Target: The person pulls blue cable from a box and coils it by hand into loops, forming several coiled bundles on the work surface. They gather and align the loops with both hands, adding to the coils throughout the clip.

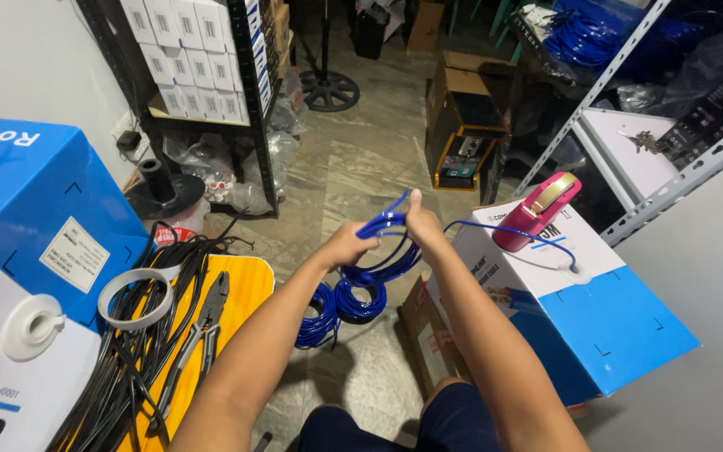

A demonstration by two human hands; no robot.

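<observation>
Blue cable [360, 293] hangs in coils from both hands: left hand [347, 245] and right hand [421, 223] each closed around its loops above the floor [361, 167].

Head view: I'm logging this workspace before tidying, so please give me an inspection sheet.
Surface: yellow stool beside the person, tiled floor below.
Job's things: coiled blue cable, fed from a blue-and-white box.
Clutter: pliers, white tape roll, pink tape dispenser.
Hands: left hand and right hand both grip the coil.
Cables: black cable bundle on the stool.
Surroundings: shelf of white boxes, metal racks.
</observation>
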